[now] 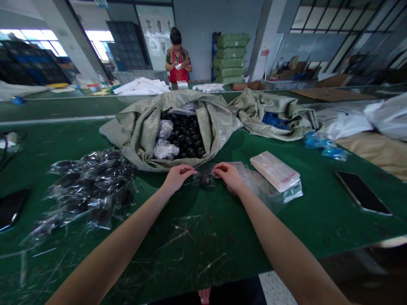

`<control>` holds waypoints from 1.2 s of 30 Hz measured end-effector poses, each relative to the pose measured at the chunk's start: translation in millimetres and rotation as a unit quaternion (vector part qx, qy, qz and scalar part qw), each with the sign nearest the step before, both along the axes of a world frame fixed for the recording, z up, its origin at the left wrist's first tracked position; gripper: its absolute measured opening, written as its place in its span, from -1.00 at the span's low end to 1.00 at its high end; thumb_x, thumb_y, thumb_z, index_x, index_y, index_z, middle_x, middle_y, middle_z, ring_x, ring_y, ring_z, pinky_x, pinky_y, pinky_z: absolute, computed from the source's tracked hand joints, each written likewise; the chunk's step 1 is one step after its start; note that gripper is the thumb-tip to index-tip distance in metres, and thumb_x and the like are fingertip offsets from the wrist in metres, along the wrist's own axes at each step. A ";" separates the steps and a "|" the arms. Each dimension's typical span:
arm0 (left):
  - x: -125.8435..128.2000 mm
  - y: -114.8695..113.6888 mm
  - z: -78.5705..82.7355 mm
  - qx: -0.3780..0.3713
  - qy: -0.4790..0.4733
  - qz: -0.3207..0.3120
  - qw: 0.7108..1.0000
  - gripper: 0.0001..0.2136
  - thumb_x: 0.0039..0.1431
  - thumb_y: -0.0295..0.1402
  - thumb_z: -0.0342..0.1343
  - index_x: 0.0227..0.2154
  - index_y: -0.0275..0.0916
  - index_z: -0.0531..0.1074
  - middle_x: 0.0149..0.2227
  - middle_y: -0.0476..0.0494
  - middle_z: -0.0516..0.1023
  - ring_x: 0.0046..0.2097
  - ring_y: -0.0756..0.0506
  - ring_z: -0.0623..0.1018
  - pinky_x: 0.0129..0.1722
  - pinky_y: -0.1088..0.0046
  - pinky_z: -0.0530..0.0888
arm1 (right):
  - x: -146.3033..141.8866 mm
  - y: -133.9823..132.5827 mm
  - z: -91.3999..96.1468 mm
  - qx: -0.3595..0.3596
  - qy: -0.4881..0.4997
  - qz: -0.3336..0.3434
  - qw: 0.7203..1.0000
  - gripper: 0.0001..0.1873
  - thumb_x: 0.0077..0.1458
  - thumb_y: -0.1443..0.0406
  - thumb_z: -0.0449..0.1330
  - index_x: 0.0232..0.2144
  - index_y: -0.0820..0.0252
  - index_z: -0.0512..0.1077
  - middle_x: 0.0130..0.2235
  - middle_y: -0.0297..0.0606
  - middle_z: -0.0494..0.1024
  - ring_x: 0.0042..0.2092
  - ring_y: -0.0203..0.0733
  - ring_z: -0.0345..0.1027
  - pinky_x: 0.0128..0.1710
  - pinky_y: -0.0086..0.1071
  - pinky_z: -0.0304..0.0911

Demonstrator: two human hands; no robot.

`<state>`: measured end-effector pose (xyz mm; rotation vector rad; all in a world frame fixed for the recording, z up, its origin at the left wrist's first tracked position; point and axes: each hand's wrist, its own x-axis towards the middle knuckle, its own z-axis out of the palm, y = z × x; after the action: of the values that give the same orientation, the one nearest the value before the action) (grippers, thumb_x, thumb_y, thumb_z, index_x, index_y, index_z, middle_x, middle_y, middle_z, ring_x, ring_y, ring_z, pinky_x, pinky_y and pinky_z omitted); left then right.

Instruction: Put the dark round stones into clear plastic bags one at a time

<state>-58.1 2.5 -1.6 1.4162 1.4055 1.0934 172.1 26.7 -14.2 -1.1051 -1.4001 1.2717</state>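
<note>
A small clear plastic bag (206,179) with a dark rounded item inside lies on the green table between my hands. My left hand (178,177) pinches the bag's left edge, fingertips together. On the opposite side, my right hand (229,176) pinches its right edge. Just beyond stands a woven sack (140,131), its mouth rolled back around many black egg-shaped pieces (187,137) and some pieces in white plastic wrap (165,149). Loose flat clear bags (244,178) lie by my right hand. Left of my hands is a heap of bagged black pieces (92,182).
A stack of clear bags (275,170) and a phone (362,192) lie to the right; another phone (12,207) is at far left. A second sack (282,103) holds blue items. Plastic strips litter the table's front (187,254). A person (178,63) stands across the tables.
</note>
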 end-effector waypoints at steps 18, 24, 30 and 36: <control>-3.9 -8.7 11.8 -0.150 -0.209 -0.027 0.966 -0.66 -0.04 -0.18 0.28 -0.28 -0.37 0.52 -0.40 -0.20 0.59 -0.71 0.21 0.04 -0.71 0.59 -0.13 | 0.4 -5.3 -4.8 0.064 -0.026 0.035 0.997 -0.87 0.02 0.33 0.11 -0.31 0.16 0.40 -0.47 -0.43 0.44 -0.52 -0.34 0.44 -0.54 -0.48 0.38; -0.5 -9.8 17.8 -0.183 -0.235 -0.007 0.954 -0.66 -0.02 -0.18 0.30 -0.29 -0.37 0.50 -0.37 -0.19 0.59 -0.71 0.24 0.01 -0.73 0.62 -0.15 | 0.2 -4.9 -4.3 0.038 -0.005 0.033 0.999 -0.87 0.02 0.35 0.13 -0.32 0.18 0.41 -0.47 -0.41 0.47 -0.51 -0.35 0.46 -0.51 -0.49 0.41; 0.8 -12.6 18.7 -0.182 -0.236 -0.009 0.954 -0.71 -0.12 -0.33 0.36 -0.31 -0.36 0.51 -0.39 -0.12 0.57 -0.70 0.24 0.07 -0.73 0.63 -0.11 | -1.7 -6.6 3.8 -0.027 0.028 0.020 0.999 -0.93 0.04 0.35 0.19 -0.34 0.21 0.42 -0.48 -0.39 0.50 -0.51 -0.34 0.48 -0.50 -0.51 0.42; 0.6 -14.6 18.7 -0.180 -0.227 -0.005 0.957 -0.64 -0.19 -0.35 0.39 -0.28 -0.36 0.52 -0.41 -0.10 0.55 -0.70 0.24 0.08 -0.73 0.62 -0.09 | -4.0 -13.8 17.8 -0.106 0.091 0.009 0.990 -0.81 0.19 0.23 0.16 -0.37 0.27 0.42 -0.45 -0.26 0.54 -0.50 -0.33 0.49 -0.54 -0.54 0.41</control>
<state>-57.4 -12.1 17.1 0.8431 1.1836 1.0122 168.1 12.9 3.6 -1.0874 -1.1616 1.5218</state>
